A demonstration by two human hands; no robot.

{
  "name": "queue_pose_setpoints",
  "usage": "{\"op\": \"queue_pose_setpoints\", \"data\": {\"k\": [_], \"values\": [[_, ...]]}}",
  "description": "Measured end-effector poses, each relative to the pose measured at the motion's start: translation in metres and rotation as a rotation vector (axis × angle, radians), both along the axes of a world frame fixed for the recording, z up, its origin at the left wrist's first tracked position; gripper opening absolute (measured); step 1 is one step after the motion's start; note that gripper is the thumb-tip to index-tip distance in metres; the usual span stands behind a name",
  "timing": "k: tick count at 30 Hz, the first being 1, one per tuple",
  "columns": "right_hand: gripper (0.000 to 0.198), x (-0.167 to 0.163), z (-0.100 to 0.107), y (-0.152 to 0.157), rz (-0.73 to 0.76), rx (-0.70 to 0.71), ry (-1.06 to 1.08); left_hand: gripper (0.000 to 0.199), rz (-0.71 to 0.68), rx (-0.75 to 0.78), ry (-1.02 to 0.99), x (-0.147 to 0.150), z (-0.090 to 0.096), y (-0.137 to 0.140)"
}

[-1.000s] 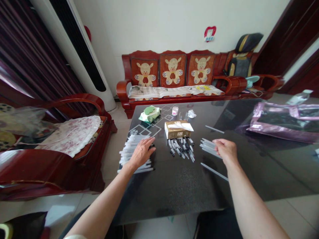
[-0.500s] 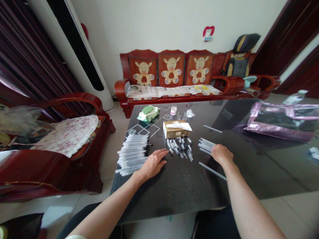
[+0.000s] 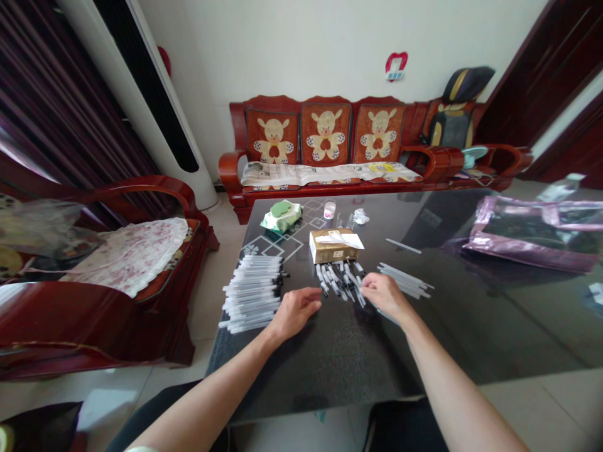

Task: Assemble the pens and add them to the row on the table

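Note:
My left hand (image 3: pixel 296 311) rests on the dark table, its fingers stretched toward a loose heap of short black-and-white pen parts (image 3: pixel 336 279). Nothing shows in it. Left of that hand lies a stack of long translucent pens (image 3: pixel 252 292), some with black ends. My right hand (image 3: pixel 384 294) is at the right edge of the heap with its fingers bent together; whatever lies between them is hidden. Beside it, several clear pen barrels (image 3: pixel 407 280) lie in a loose bundle. Another barrel (image 3: pixel 403 245) lies alone farther back, and one is partly covered by the right hand.
Behind the heap stands a gold tissue box (image 3: pixel 332 252). A green wipes pack (image 3: pixel 281 216), a small cup (image 3: pixel 329 209) and crumpled tissue (image 3: pixel 360 216) lie farther back. A clear bag with purple edging (image 3: pixel 532 232) occupies the table's right. A wooden sofa (image 3: pixel 325 141) stands beyond.
My right hand has moved left from the clear barrels to the edge of the pen-part heap, uncovering the barrels. My left hand has shifted slightly, its fingers still stretched out.

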State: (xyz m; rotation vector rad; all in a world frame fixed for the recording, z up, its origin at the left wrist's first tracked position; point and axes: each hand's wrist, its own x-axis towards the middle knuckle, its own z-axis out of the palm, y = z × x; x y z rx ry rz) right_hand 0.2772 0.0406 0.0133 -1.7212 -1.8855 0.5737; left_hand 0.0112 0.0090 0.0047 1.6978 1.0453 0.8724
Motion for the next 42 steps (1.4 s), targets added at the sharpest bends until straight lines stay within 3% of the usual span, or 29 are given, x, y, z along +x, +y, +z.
{"op": "queue_pose_setpoints", "data": {"k": [3, 7, 11, 16, 20, 25, 28, 31, 34, 36, 39, 42], "values": [[0.013, -0.052, -0.005, -0.013, 0.19, -0.004, 0.216, 0.049, -0.042, -0.26, -0.203, 0.008, -0.009, -0.003], [0.011, -0.087, -0.004, -0.024, 0.281, -0.009, 0.321, 0.047, 0.001, -0.407, -0.335, 0.014, -0.011, -0.006], [0.018, -0.069, -0.002, -0.012, 0.244, -0.035, 0.354, 0.042, 0.095, -0.435, -0.414, 0.013, -0.007, -0.003], [0.02, -0.021, -0.006, 0.014, -0.082, 0.275, -0.12, 0.03, 0.208, -0.394, -0.42, 0.01, -0.018, 0.002], [0.031, 0.006, -0.015, 0.023, -0.143, 0.321, -0.367, 0.028, 0.215, -0.153, -0.155, 0.008, -0.023, 0.0], [0.035, 0.016, -0.027, 0.029, -0.031, 0.337, -0.435, 0.032, 0.029, 0.261, 0.318, 0.011, -0.008, -0.012], [0.037, 0.011, -0.034, 0.032, 0.042, 0.311, -0.501, 0.018, -0.059, 0.333, 0.599, 0.014, -0.002, -0.019], [0.032, 0.007, -0.037, 0.032, 0.036, 0.3, -0.561, 0.01, -0.069, 0.324, 0.723, 0.014, -0.002, -0.02], [0.026, 0.005, -0.032, 0.029, 0.013, 0.312, -0.52, 0.007, 0.002, 0.272, 0.608, 0.012, -0.005, -0.016], [0.019, 0.002, -0.024, 0.026, -0.055, 0.315, -0.412, 0.005, 0.079, 0.141, 0.398, 0.01, -0.006, -0.01], [0.012, -0.011, -0.011, 0.019, -0.123, 0.27, -0.096, 0.012, 0.14, -0.198, -0.056, 0.006, -0.004, 0.001], [0.023, -0.036, -0.006, 0.007, 0.008, 0.124, 0.334, 0.033, 0.142, -0.407, -0.461, -0.002, 0.003, 0.01]]}}
